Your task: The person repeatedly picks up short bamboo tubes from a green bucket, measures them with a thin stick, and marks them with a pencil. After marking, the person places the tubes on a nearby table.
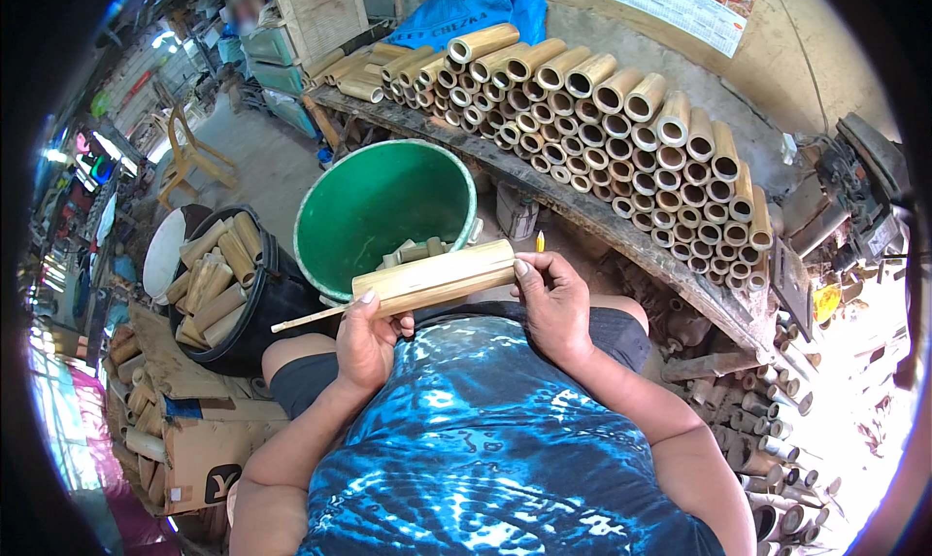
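A pale bamboo tube point(437, 272) lies across both hands above my lap, its left end slightly lower. My left hand point(365, 347) grips it near the left end, thumb on the near side. A thin bamboo strip point(309, 319) runs along the tube's near side and sticks out to the left. At the other end, my right hand point(555, 299) has its thumb against the tube's rim. A yellow pencil point(540, 241) points up from between its fingers, mostly hidden by them. Just beyond the tube stands a green tub point(379, 202) with cut bamboo pieces inside.
On a wooden bench point(544, 177) ahead, bamboo tubes point(621, 129) are stacked with open ends facing me. A black bin point(262, 308) of bamboo pieces stands left, above a cardboard box point(209, 459). More tubes point(767, 439) lie at right. A wooden chair point(189, 158) stands far left.
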Action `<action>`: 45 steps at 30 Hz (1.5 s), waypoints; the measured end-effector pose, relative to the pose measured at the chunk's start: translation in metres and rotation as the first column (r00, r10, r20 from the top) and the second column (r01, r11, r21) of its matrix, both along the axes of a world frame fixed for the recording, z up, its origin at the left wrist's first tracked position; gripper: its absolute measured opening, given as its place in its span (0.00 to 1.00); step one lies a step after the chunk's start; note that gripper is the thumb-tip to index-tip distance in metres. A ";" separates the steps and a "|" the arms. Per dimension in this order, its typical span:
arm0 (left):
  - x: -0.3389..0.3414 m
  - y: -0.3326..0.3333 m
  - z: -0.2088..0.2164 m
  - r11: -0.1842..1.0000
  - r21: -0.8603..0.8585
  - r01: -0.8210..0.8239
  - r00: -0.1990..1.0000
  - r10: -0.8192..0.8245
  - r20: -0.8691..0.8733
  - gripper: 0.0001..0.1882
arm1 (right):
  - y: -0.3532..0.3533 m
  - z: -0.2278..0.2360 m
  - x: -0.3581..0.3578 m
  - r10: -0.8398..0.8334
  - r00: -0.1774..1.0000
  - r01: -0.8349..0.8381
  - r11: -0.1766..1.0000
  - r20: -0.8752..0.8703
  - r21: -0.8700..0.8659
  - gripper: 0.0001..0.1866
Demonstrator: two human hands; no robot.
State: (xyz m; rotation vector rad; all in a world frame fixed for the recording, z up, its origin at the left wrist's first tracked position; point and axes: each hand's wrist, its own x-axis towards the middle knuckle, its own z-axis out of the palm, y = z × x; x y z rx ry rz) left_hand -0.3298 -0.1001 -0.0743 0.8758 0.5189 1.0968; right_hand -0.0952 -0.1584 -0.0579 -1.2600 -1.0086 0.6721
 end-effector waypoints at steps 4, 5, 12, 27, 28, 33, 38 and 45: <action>0.001 -0.002 0.002 1.000 0.020 -0.013 0.997 0.015 -0.069 0.24 | -0.001 0.001 0.002 0.000 1.000 0.000 1.000 -0.027 -0.026 0.10; 0.002 -0.003 0.002 1.000 0.025 -0.014 0.998 0.016 -0.062 0.24 | -0.001 0.001 0.002 -0.003 1.000 0.003 1.000 -0.026 -0.029 0.10; 0.006 -0.001 0.005 1.000 -0.015 -0.016 0.997 0.015 -0.076 0.21 | -0.003 0.000 0.001 -0.020 0.995 0.017 0.999 0.101 0.038 0.11; 0.006 -0.003 0.003 1.000 -0.005 -0.028 0.998 0.028 -0.056 0.21 | -0.006 0.002 0.004 0.094 0.994 -0.095 0.995 0.053 0.022 0.19; 0.006 -0.003 0.003 0.999 0.012 -0.040 0.998 0.040 -0.055 0.21 | -0.007 0.005 0.006 0.123 0.992 -0.123 0.992 -0.002 0.025 0.21; -0.004 -0.002 0.006 0.997 0.019 -0.075 0.996 0.075 -0.043 0.20 | -0.018 0.040 0.038 0.273 0.902 -0.273 0.961 -0.336 0.047 0.36; -0.020 -0.007 0.008 1.000 0.019 0.024 0.997 -0.022 -0.070 0.19 | -0.043 0.069 0.042 0.474 0.727 -0.477 0.869 -0.497 0.131 0.39; -0.033 -0.018 0.009 0.994 0.023 0.108 0.969 -0.100 -0.224 0.22 | -0.058 0.078 0.033 0.612 0.486 -0.700 0.700 -0.624 0.141 0.42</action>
